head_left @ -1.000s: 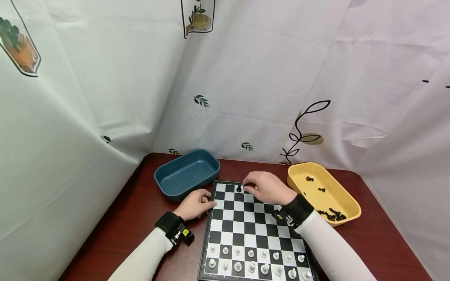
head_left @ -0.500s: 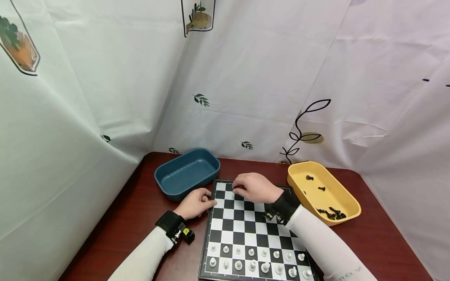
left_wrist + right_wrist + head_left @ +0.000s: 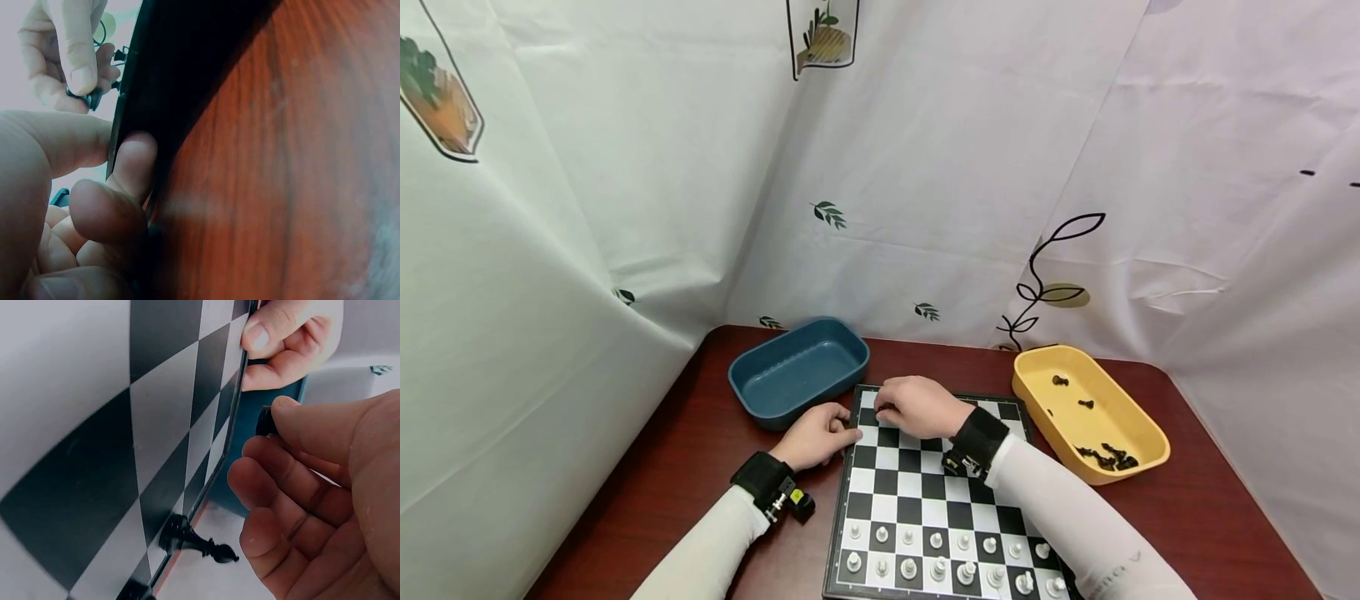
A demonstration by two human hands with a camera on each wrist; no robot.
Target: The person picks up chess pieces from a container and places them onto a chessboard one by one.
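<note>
A black-and-white chessboard (image 3: 862,480) lies on the table with white pieces (image 3: 937,568) in two rows along its near side. My left hand (image 3: 816,435) grips the board's left edge, the thumb over the top in the left wrist view. Above the board's far left corner, my right hand (image 3: 917,407) pinches a small black chess piece (image 3: 265,422) between thumb and fingers; its top is hidden by them. In the right wrist view a black chess piece with a pointed top (image 3: 194,540) stands on the far row, and part of another dark piece (image 3: 134,590) shows at the lower edge.
A blue tray (image 3: 801,367) stands beyond the left hand, close to the board's far left corner. To the right, a yellow tray (image 3: 1101,417) contains several black chess pieces (image 3: 1105,457). A patterned white cloth (image 3: 880,250) hangs behind the table.
My right hand has moved left along the board's far row, past a standing black piece, to the far left corner, still pinching a piece. My left hand stays at the board's edge.
</note>
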